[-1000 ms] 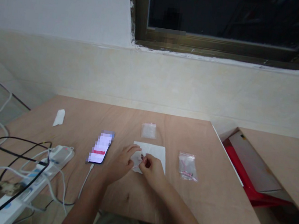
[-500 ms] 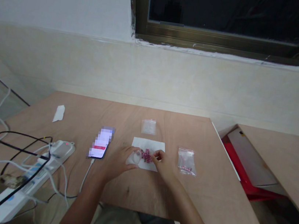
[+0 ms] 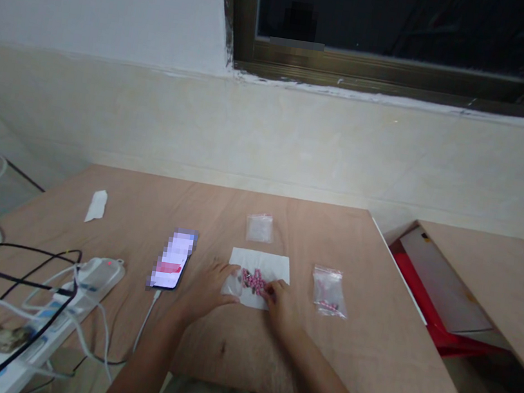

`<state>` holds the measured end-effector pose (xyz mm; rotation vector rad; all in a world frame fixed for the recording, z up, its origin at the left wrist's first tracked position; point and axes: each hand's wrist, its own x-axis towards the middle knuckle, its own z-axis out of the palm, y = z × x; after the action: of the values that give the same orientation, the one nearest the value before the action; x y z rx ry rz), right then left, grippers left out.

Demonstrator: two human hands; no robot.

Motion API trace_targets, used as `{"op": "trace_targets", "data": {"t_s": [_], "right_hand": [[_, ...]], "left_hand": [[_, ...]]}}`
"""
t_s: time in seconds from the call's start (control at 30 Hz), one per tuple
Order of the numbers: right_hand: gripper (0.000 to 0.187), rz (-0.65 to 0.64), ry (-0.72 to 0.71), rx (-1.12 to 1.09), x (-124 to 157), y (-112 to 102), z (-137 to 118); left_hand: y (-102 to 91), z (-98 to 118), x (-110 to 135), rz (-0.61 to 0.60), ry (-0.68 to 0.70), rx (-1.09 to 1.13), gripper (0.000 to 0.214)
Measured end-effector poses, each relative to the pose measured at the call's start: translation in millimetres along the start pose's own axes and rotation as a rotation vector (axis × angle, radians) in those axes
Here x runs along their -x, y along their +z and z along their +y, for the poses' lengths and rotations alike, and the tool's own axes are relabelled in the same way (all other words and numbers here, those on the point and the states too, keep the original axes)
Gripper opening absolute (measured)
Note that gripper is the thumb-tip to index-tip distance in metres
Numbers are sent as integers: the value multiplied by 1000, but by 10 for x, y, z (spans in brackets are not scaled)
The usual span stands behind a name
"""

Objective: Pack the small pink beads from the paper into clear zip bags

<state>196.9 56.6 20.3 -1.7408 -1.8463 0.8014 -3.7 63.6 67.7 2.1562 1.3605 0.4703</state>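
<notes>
Pink beads (image 3: 254, 281) lay heaped on white tissue (image 3: 277, 265); left hand (image 3: 210, 285) cupped narrowly over a clear bag (image 3: 234, 282); right hand (image 3: 281, 306) touched the beads, grip unclear; another bag (image 3: 260, 227) lay beyond; a third bag (image 3: 329, 292) held pink beads.

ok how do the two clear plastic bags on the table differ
The farther clear plastic bag looks empty; the clear plastic bag on the right shows pink bits inside. The right bag looks longer and sits slightly tilted. Both lie flat on the tan wooden table.
</notes>
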Motion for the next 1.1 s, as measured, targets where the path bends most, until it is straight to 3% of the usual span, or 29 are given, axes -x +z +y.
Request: {"op": "trace_targets", "data": {"t_s": [0.17, 0.27, 0.43, 0.6, 0.73, 0.93, 1.1], "right_hand": [[9, 69, -20, -63, 51, -56, 22], [8, 123, -8, -159, 66, -95, -111], [13, 122, -115, -319, 53, -4, -316], [14, 214, -3, -192, -50, 116, -66], [9, 169, 2, -93, -117, 133, 73], [5, 120, -10, -96, -136, 61, 37], [8, 208, -2, -272, -194, -51, -139]], "left_hand": [[13, 47, 46, -2, 8, 15, 55], [60, 92, 66, 12, -5, 24, 55], [154, 172, 87, 58, -19, 50, 56], [184, 165, 123, 104, -76, 39, 53], [187, 108, 142, 106, -81, 24, 52], [169, 51, 76, 97, -86, 9, 51], [154, 44, -79, 94, -61, 24, 51]]}}
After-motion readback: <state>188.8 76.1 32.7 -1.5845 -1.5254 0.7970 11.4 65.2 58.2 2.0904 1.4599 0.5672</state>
